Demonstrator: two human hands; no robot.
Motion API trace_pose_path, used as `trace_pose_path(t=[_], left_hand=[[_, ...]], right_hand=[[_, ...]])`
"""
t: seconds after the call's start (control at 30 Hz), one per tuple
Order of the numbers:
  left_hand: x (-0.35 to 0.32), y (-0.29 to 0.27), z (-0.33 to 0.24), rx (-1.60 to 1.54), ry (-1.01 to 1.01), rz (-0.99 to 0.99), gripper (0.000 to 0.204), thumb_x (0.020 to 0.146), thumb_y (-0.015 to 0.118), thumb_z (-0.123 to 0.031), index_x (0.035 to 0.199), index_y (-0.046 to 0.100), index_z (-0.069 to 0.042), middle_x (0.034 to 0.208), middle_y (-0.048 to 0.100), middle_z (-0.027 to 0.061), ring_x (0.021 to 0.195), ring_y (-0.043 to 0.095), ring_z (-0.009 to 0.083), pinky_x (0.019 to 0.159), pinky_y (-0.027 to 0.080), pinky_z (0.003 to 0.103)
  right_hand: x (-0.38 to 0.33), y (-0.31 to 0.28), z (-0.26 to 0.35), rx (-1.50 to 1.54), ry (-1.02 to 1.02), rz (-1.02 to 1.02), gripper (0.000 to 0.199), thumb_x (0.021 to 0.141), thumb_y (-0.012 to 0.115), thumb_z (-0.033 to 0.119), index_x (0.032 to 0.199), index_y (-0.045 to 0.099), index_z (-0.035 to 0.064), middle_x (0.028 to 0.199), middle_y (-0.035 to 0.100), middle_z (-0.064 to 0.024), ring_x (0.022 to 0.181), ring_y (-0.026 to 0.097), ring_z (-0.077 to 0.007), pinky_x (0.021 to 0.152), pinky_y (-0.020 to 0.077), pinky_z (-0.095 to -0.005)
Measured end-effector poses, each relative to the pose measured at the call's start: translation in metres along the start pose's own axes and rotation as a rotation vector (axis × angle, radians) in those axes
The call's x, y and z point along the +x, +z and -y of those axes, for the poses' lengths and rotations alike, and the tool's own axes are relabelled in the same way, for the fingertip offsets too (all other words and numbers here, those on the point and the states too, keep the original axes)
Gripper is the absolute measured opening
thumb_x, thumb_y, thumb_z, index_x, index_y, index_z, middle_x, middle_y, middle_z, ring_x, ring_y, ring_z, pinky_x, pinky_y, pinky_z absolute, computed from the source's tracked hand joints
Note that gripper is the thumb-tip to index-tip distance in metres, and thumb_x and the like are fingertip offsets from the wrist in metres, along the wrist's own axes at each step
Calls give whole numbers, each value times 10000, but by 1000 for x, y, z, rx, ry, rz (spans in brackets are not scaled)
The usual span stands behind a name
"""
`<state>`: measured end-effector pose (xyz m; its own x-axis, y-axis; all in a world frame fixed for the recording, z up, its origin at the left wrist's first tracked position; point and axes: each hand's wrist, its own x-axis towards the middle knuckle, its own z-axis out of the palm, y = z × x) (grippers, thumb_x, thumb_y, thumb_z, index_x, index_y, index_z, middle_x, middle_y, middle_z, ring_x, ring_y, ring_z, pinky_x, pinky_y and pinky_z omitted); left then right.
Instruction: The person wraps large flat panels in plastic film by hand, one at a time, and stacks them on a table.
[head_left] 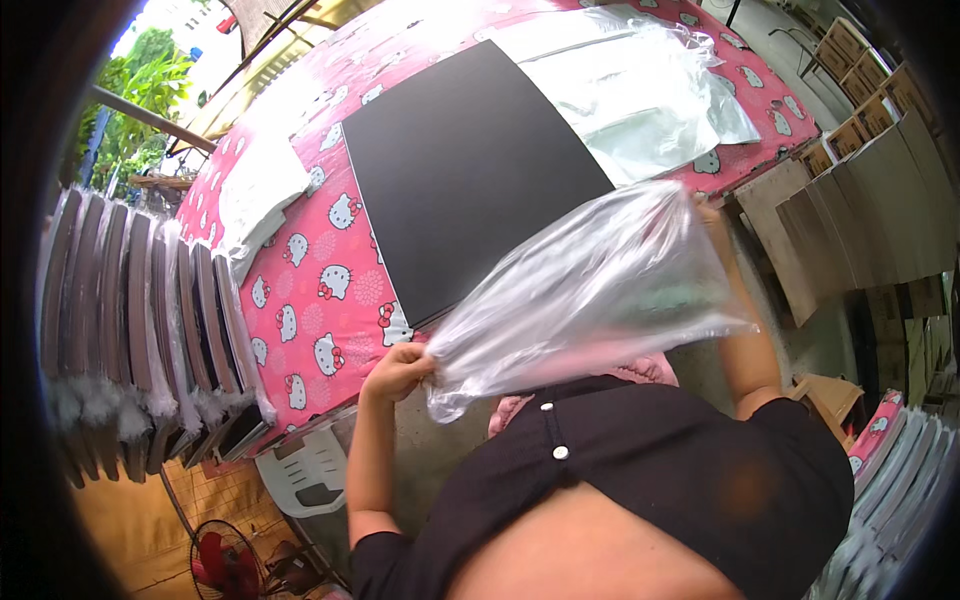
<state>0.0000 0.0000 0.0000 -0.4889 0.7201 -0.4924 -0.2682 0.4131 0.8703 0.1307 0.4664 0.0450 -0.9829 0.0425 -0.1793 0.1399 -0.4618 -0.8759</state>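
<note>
A clear plastic bag is stretched between my two hands, above the near edge of the table and in front of my body. My left hand pinches its left end with closed fingers. At the bag's upper right corner is my right hand, mostly hidden behind the plastic and partly blurred, so its fingers do not show well. Beyond the bag, a large flat black panel lies on the pink patterned tablecloth; the bag covers its near right corner.
Clear plastic bags lie right of the panel, white sheets to its left. Wrapped dark panels stand in a row at left. Cardboard leans at right, near more wrapped panels. A white plastic chair and red fan are lower left.
</note>
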Motion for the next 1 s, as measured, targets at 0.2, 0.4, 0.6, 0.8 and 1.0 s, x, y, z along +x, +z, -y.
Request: trace_pose_path(t=[0.2,0.4,0.6,0.8,1.0], left_hand=[[36,22,3,-681,395,-688,133,775,582,-101,875,549,-19,901,559,116,801,551,232,702,440,308],[70,41,5,107,356,-1199,134,741,584,-105,811,565,7,857,567,153,855,539,195,748,402,283],[45,74,13,-137,272,-1085,131,725,574,-66,797,566,43,916,586,192,1068,476,218,876,351,290],[53,81,-2,163,352,-1123,74,721,547,-26,749,546,42,820,572,102,965,469,167,950,248,312],[44,78,-33,229,482,-1228,131,714,576,-42,819,554,34,1096,518,206,1099,443,267,873,354,322]], right_hand=[[36,-19,-35,-474,-24,-217,367,684,655,73,1012,512,-7,843,581,-68,762,557,-154,713,436,-276],[58,33,-49,-1485,-77,-581,327,695,556,136,1003,537,31,913,579,-187,830,557,-341,721,429,-413],[50,28,-51,-1401,-162,-785,313,694,523,119,989,543,18,888,572,-163,872,542,-334,746,426,-400],[56,43,-38,-1615,-31,-751,302,688,521,117,972,565,27,833,556,-153,797,564,-314,712,433,-409],[60,41,-35,-1415,-301,-743,193,695,532,86,849,607,-1,753,580,-139,681,579,-252,624,433,-355]])
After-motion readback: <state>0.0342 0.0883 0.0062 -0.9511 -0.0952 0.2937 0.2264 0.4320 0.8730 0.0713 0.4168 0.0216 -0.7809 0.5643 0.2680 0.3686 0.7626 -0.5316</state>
